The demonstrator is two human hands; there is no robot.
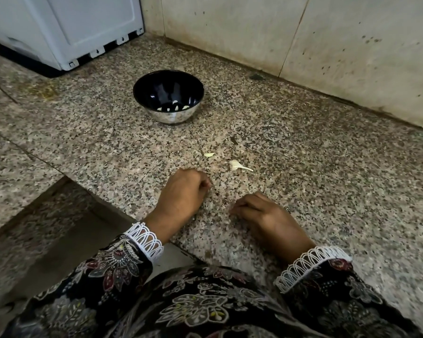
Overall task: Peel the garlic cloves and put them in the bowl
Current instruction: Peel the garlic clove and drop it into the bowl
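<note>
Nearest you, both hands rest on the speckled stone counter [303, 147] with their fingers curled under. Your left hand [183, 191] sits a little further forward than your right hand [261, 215], and neither shows anything held, though whether a scrap is tucked inside either fist cannot be told from here. Just beyond your knuckles lie two pale garlic pieces. The smaller piece [209, 154] is straight ahead of your left hand, lying roughly crosswise. The larger piece [239, 166] is ahead of the gap between your hands, with its thin tail pointing right and slightly toward you. Your left hand is the nearer one to both, though the tail points toward your right side. Whether these are unpeeled cloves or only shed skins is unclear. If cloves, the tail looks like the natural end to pinch. Further on, well apart from the pieces and a little left of them, stands the steel bowl [171, 115], with several peeled cloves [172, 108] on its bottom. Behind it, at the far left, sits a white appliance [66, 28] against the tiled wall [279, 32].
</note>
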